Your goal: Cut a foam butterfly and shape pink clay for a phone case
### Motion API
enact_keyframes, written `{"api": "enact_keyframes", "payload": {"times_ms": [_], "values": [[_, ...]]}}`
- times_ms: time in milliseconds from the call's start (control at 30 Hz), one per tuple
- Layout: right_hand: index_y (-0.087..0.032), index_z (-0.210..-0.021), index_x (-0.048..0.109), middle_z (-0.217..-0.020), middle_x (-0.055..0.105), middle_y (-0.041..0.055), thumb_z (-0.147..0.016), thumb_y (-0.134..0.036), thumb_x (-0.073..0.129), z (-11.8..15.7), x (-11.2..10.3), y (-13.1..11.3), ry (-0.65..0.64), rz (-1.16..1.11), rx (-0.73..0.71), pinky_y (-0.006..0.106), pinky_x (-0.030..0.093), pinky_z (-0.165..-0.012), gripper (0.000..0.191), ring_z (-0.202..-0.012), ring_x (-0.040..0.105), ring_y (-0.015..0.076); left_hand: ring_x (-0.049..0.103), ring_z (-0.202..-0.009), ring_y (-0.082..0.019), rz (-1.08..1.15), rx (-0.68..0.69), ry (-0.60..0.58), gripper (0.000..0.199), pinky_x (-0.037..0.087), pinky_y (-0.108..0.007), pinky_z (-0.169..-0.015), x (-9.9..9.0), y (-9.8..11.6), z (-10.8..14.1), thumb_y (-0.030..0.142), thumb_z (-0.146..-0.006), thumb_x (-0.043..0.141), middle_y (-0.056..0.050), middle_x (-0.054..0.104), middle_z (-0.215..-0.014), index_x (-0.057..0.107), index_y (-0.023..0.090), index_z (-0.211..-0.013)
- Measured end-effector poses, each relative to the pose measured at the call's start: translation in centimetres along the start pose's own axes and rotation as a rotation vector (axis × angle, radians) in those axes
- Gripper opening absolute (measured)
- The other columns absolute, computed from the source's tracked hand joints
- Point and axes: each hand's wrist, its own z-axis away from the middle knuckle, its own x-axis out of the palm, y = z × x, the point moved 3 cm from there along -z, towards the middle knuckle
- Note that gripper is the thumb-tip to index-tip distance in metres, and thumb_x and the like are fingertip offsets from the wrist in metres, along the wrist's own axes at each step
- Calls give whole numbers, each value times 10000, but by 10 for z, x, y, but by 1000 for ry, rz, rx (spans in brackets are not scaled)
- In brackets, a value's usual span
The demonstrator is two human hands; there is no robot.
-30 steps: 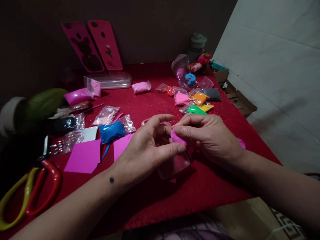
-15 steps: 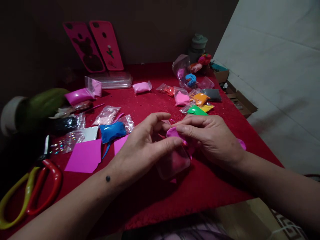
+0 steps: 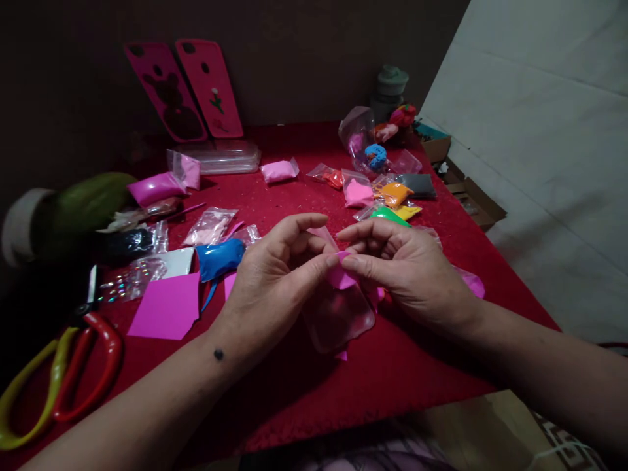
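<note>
A small, flat pink piece (image 3: 342, 273) is pinched between both hands, above a clear plastic case (image 3: 343, 320) on the red cloth. My left hand (image 3: 289, 265) grips its left edge between thumb and fingers. From the other side, my right hand (image 3: 400, 268) pinches its right edge, the thumb on top. More pink material (image 3: 470, 282) lies partly hidden behind my right wrist. A blue clay packet (image 3: 218, 258) and a magenta sheet (image 3: 167, 306) are left of my left hand.
Scissors (image 3: 88, 366) with red and yellow handles lie at the left. Two pink phone cases (image 3: 210, 91) stand at the back. Beyond my right hand are green (image 3: 390, 216) and orange (image 3: 392, 193) packets. A green bottle (image 3: 78, 209) is far left.
My left thumb has come up onto the pink piece, which now hangs between both hands rather than mostly at my right fingers. My right index finger has lifted a little.
</note>
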Motion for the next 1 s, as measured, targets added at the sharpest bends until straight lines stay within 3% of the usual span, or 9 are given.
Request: {"api": "enact_keyframes", "payload": {"times_ms": [100,267,367,467,633,733,900,1000], "values": [[-153,-952,647,-759,643,-21,-793,-226,753,0,1,0,-12,-8,36,150,479,-555,204,-642,588,61,640,-727,-108,-1,30,35,341,514,-202,-676,0,0,0,184,-791,732,22,688,-805,588,197,-1099],[-113,-758,629,-656,590,-26,-823,-264,714,1,0,-1,-8,131,118,158,399,-465,185,-523,504,46,625,-689,-88,-75,56,73,323,500,-170,-637,-1,2,1,175,-792,729,35,679,-765,604,185,-1090],[-115,-741,622,-647,581,-36,-834,-244,699,2,-1,-3,-6,136,77,153,391,-472,177,-522,494,38,636,-700,-89,-91,39,67,296,496,-163,-621,-2,2,0,237,-828,702,25,692,-783,603,176,-1101],[-118,-726,619,-645,580,-40,-837,-234,699,2,-2,-4,2,139,32,145,386,-470,180,-520,489,30,660,-722,-112,-13,-32,0,399,523,-189,-639,1,-2,-2,214,-778,744,15,699,-804,560,163,-1128],[-128,-750,608,-639,582,-30,-883,-321,660,2,-2,1,-12,108,88,151,401,-463,240,-512,507,41,655,-738,-125,18,-73,-35,449,542,-221,-674,7,-5,-3,134,-744,735,24,657,-782,537,147,-1147],[-142,-873,625,-630,592,-28,-904,-388,623,2,0,3,-33,21,142,160,422,-453,248,-498,533,59,663,-754,-141,42,-69,-20,440,547,-233,-670,7,-5,-3,151,-738,739,39,626,-756,529,152,-1125],[-135,-937,644,-774,669,-16,-749,-162,775,1,3,3,-31,-137,142,129,510,-583,231,-648,621,53,657,-749,-119,59,-64,3,412,538,-202,-664,4,-4,-4,160,-741,751,29,656,-789,544,150,-1097],[-147,-960,650,-749,666,-22,-741,-151,778,1,3,2,-30,-128,112,140,517,-566,255,-635,627,64,662,-745,-115,63,-62,-19,405,533,-199,-656,1,-5,-4,184,-780,733,19,684,-816,556,161,-1144]]}}
